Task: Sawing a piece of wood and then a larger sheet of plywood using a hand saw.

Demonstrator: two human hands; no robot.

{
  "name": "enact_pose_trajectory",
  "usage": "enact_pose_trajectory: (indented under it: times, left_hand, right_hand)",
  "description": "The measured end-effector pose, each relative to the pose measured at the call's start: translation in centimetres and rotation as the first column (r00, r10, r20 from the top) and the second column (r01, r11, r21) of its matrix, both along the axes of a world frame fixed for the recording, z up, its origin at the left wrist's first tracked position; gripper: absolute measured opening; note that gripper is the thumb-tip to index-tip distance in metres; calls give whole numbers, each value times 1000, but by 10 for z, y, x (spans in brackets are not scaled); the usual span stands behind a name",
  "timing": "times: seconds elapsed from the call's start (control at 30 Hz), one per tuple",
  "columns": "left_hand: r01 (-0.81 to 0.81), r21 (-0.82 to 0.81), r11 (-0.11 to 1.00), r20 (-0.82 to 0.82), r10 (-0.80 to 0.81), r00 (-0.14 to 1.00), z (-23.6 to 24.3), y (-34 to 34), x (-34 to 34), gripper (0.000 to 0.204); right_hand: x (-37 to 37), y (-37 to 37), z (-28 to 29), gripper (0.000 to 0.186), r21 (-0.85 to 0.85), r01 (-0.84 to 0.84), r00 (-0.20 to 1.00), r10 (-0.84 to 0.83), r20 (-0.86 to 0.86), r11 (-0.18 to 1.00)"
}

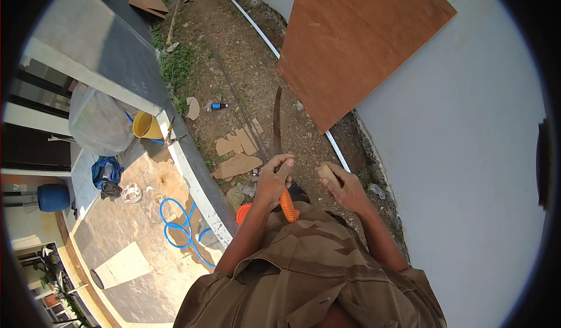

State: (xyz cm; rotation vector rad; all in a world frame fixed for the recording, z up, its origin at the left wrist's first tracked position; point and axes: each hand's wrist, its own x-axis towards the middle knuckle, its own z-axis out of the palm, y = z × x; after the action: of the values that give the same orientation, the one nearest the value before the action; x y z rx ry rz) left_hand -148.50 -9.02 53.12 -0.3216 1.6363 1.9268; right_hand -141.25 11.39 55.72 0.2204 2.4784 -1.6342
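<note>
Fingers of the left hand point(274, 179) are wrapped round the orange-handled machete point(277, 132), a tan sharpening block point(325, 171) is pinched by the right hand point(346, 189); sharpening step judged, block-to-blade contact needed.

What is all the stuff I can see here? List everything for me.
curved blade: one, dark rusty, orange handle, pointing up from the left hand
pale block: one, tan, in the right hand
plywood sheet: one, reddish brown, leaning on the white wall
pipe: one, white, along the foot of the wall
cardboard scraps: several, brown, on the dirt
bottle: one, blue label, lying on the dirt
bucket: one, yellow, by the low white ledge
hose: one, blue, coiled on the paved floor
barrel: one, blue, far left
left hand: gripping the blade's handle
right hand: closed on the pale block
</note>
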Motion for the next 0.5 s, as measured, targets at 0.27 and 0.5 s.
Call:
enact_pose_trajectory:
  times: [0.27, 0.5]
  left_hand:
    - [-144, 38, 989, 1, 144, 990, 17, -9, -101, 27]
    - [-342, 41, 939, -18, 343, 939, -3, -49, -176, 22]
  right_hand:
    - [-123, -26, 23, 48, 70, -206, 978, 206, 14, 976]
    - [-241, -60, 12, 49, -9, -406, 897, 400, 189, 914]
